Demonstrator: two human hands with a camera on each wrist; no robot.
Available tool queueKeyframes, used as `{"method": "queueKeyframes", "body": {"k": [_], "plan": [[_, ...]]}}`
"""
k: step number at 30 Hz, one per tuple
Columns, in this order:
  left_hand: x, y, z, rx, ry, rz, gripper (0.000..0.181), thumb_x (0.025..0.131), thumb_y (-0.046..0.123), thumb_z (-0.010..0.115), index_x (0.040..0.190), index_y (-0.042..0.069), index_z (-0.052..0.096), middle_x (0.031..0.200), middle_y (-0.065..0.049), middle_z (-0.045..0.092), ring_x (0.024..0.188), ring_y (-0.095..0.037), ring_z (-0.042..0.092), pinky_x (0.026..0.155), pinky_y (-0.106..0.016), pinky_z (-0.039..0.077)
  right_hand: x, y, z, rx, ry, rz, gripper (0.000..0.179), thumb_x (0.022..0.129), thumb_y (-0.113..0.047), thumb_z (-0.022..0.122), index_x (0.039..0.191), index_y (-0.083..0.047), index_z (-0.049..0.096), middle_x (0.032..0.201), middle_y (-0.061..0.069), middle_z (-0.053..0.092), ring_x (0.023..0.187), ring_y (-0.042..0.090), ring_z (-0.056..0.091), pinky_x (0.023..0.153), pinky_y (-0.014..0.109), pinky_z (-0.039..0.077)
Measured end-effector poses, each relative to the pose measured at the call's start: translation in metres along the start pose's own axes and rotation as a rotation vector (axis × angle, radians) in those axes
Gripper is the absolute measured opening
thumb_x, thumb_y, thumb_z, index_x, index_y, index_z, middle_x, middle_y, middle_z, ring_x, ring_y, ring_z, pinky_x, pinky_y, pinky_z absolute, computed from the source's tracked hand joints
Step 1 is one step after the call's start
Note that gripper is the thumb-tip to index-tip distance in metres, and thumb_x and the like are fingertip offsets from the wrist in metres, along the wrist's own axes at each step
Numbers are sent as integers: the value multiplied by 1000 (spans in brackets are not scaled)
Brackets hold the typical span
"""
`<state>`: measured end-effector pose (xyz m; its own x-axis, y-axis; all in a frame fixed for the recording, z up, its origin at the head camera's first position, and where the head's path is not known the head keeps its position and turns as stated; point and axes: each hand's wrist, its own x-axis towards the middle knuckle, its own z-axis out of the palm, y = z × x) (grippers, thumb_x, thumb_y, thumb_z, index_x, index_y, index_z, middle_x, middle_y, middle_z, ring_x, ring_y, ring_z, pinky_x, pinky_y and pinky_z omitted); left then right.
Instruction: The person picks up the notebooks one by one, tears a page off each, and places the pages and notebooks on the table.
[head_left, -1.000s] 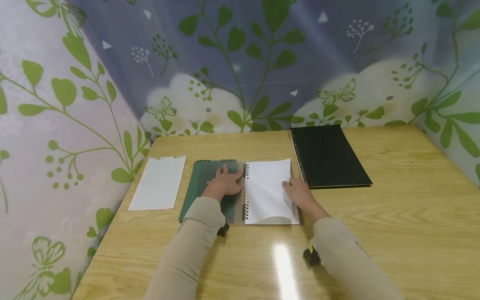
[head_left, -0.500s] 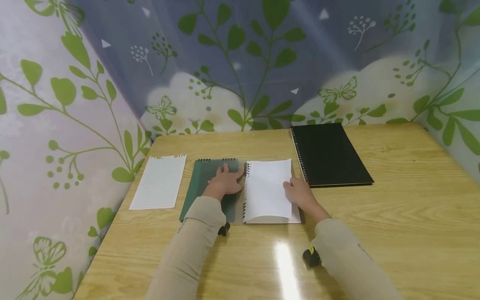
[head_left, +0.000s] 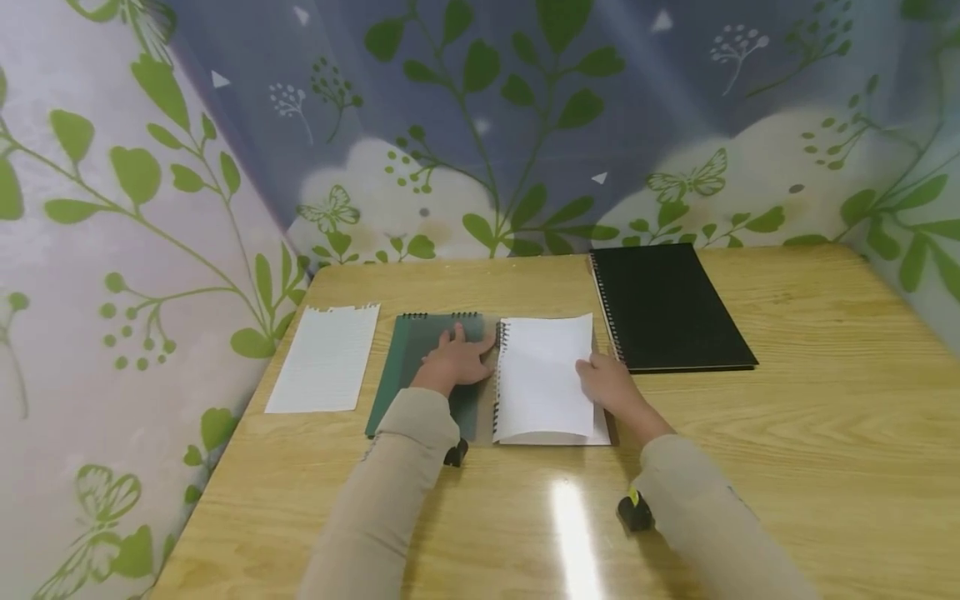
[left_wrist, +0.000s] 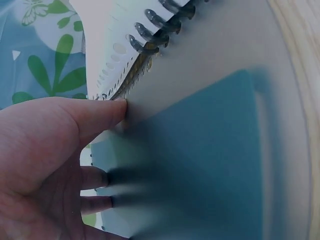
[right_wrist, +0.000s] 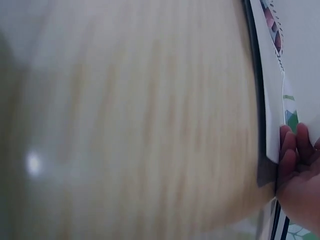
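Observation:
A small spiral notebook lies opened flat, its white page [head_left: 546, 375] on the right and its translucent cover [head_left: 484, 421] on the left. Under that cover is a green notebook [head_left: 386, 379] with dark rings at its top. My left hand [head_left: 454, 365] rests on the cover with fingers spread. In the left wrist view its thumb [left_wrist: 107, 112] lies on the cover near the black binding rings [left_wrist: 155, 31]. My right hand [head_left: 611, 387] pinches the page's right edge, whose bottom bows up off the sheet below. The right wrist view shows those fingers [right_wrist: 289, 150] partly behind paper.
A torn-out lined sheet [head_left: 324, 360] lies at the left of the wooden table [head_left: 825, 467]. A larger black spiral notebook [head_left: 671, 308] lies at the back right, close to my right hand. Patterned fabric [head_left: 465, 125] rises behind the table.
The page in my right hand has come up slightly, its lower right corner now apart from the sheet below. My left hand stays on the cover. The head view has shifted a little.

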<state>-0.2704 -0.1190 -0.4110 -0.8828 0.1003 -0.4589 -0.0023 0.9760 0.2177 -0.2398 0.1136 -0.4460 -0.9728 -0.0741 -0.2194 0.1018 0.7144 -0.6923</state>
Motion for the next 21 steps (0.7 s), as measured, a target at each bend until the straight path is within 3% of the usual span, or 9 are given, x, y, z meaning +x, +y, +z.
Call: {"method": "queueKeyframes", "body": {"k": [3, 6, 11, 16, 19, 21], "plan": [[0, 2, -1, -16, 3, -4, 59, 94, 41, 45, 146, 37, 18, 155, -13, -10, 143, -35, -5, 105, -67, 16, -1, 6, -5, 58, -1, 10, 40, 98, -24, 30, 108, 8, 51, 109, 27, 51, 99, 35, 49, 85, 45, 43], [0, 2, -1, -21, 8, -16, 58, 94, 41, 45, 146, 37, 18, 155, -12, -10, 143, -35, -5, 105, -66, 15, -2, 10, -7, 123, -9, 28, 34, 98, -25, 32, 95, 4, 48, 97, 19, 47, 90, 30, 45, 76, 38, 40], [-4, 1, -1, -52, -2, -4, 55, 96, 45, 37, 146, 37, 17, 155, -12, -11, 142, -35, -7, 105, -67, 12, -3, 10, -7, 142, -13, 40, 34, 98, -27, 33, 97, 3, 49, 95, 16, 48, 88, 28, 46, 73, 34, 39], [-4, 0, 0, -102, -10, 29, 61, 92, 62, 23, 147, 35, 15, 154, -13, -12, 141, -37, -10, 103, -71, 8, -4, 11, -7, 146, -7, 36, 35, 98, -31, 34, 90, 0, 48, 85, 12, 47, 81, 25, 46, 66, 31, 38], [-3, 0, 1, -111, -3, 30, 68, 88, 68, 27, 147, 35, 16, 154, -14, -12, 141, -37, -11, 103, -71, 6, -5, 11, -9, 171, 0, 19, 41, 98, -38, 35, 86, -1, 48, 85, 11, 45, 79, 24, 44, 65, 31, 38], [-4, 1, 2, -93, 7, 28, 71, 86, 68, 34, 147, 35, 16, 154, -14, -12, 141, -37, -10, 103, -70, 8, -4, 11, -11, 196, -8, 15, 51, 97, -46, 35, 94, 1, 53, 95, 17, 50, 88, 28, 48, 75, 37, 43]]}}
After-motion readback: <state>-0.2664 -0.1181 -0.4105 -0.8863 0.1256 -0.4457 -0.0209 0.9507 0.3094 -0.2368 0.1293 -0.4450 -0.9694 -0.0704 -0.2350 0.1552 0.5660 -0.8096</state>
